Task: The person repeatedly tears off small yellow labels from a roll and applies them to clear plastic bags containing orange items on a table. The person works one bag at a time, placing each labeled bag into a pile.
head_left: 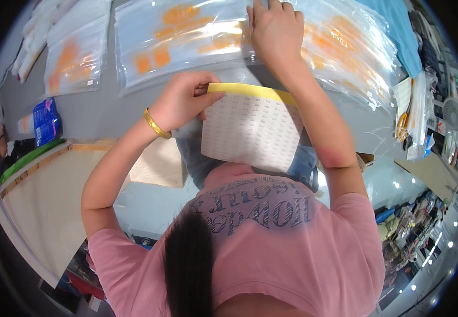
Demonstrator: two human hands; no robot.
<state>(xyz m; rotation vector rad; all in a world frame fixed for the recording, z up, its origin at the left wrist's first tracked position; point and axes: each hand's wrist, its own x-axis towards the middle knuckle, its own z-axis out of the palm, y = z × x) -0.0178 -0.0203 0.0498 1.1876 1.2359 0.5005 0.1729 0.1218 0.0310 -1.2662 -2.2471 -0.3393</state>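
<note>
My left hand (180, 101), with a gold bangle (156, 125) at the wrist, pinches the top left corner of a white sheet of small labels (250, 129) that has a yellow strip along its upper edge. The sheet hangs over my lap, just in front of the grey table (96, 108). My right hand (274, 33) lies flat on a pile of clear plastic bags with orange print (186, 34) at the far side of the table. Its fingertips run off the top of the picture. It grips nothing that I can see.
Another clear orange-printed bag (75, 53) lies to the left, and more bags (350, 47) to the right. A blue packet (46, 121) sits at the table's left end. A large open cardboard box (44, 201) stands lower left. A small fan (453, 113) and clutter stand on the right.
</note>
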